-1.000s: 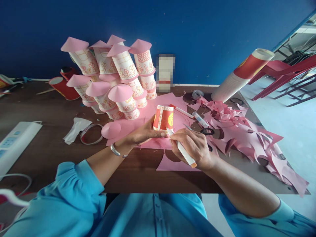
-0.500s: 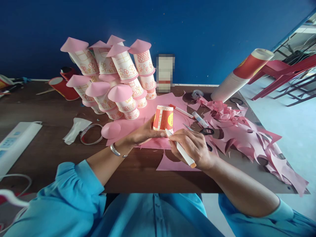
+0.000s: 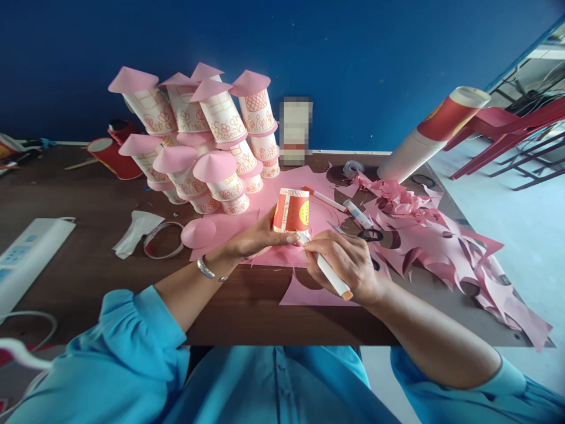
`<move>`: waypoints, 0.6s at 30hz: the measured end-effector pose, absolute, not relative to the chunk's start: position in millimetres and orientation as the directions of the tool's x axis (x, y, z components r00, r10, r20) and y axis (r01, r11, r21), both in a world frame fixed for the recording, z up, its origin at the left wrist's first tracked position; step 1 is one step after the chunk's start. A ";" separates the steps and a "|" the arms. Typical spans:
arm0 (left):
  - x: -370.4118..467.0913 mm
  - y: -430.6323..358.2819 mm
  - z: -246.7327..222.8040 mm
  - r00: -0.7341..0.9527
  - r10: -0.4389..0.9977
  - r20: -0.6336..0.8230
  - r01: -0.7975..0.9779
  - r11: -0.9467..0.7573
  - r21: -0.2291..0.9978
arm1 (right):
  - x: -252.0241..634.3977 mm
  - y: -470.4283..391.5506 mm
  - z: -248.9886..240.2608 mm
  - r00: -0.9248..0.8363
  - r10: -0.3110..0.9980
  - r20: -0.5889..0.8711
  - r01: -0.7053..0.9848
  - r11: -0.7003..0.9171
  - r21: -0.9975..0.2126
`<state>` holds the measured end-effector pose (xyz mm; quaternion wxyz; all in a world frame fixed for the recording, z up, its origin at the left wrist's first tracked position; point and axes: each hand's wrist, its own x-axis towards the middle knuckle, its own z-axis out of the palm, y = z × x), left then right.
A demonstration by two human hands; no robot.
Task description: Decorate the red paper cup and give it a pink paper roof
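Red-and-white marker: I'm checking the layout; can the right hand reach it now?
Probably not without freeing its grip: the right hand holds a white marker, though nothing covers the red-and-white marker.

left fingers (image 3: 281,239) curled | right fingers (image 3: 329,246) pinched | forearms (image 3: 424,335) angled inward

Your left hand (image 3: 256,238) has the cup (image 3: 291,212); your right hand (image 3: 346,262), the marker (image 3: 329,271). Behind and left of the cup stand the towers (image 3: 225,121). Left of your left hand lie the cone (image 3: 198,234), then the tape roll (image 3: 164,257), then the power strip (image 3: 33,259). Right of the cup lie the glue stick (image 3: 358,214) and scissors (image 3: 364,237), then the scraps (image 3: 436,241), the cup stack (image 3: 410,156) behind.
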<state>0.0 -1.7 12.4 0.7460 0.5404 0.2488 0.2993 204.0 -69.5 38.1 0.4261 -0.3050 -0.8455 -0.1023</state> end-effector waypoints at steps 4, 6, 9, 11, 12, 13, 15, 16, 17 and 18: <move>-0.1 0.4 12.2 0.715 0.698 -0.034 -0.203 0.254 0.946 | 204.5 -69.3 38.1 -0.445 0.429 0.786 0.603 0.792 -0.091; -0.3 2.1 12.1 0.724 0.689 -0.027 -0.213 0.261 0.942 | 204.8 -69.4 38.1 -0.439 0.429 0.789 0.609 0.788 -0.089; -0.1 3.8 12.0 0.726 0.686 -0.032 -0.215 0.272 0.938 | 204.9 -69.7 38.2 -0.435 0.434 0.789 0.621 0.779 -0.086; 0.3 4.1 11.7 0.725 0.687 -0.046 -0.212 0.286 0.934 | 204.8 -69.8 38.1 -0.432 0.439 0.788 0.625 0.776 -0.090; 0.5 4.0 11.4 0.724 0.688 -0.050 -0.212 0.291 0.933 | 204.7 -69.7 38.0 -0.429 0.440 0.789 0.627 0.774 -0.092; 0.7 3.8 11.1 0.722 0.691 -0.048 -0.217 0.292 0.931 | 204.5 -69.6 37.9 -0.426 0.439 0.791 0.628 0.773 -0.091; 0.5 3.2 10.3 0.722 0.691 -0.045 -0.222 0.293 0.930 | 204.3 -69.4 37.5 -0.418 0.433 0.799 0.631 0.771 -0.087; 0.2 2.9 9.7 0.721 0.691 -0.045 -0.223 0.293 0.930 | 204.3 -69.3 37.3 -0.416 0.430 0.801 0.634 0.769 -0.083; -0.1 2.6 9.1 0.721 0.691 -0.049 -0.222 0.297 0.929 | 204.3 -69.2 37.1 -0.415 0.431 0.801 0.638 0.766 -0.082; -0.4 2.5 8.4 0.722 0.690 -0.053 -0.220 0.302 0.928 | 204.3 -69.1 36.9 -0.415 0.434 0.800 0.640 0.764 -0.083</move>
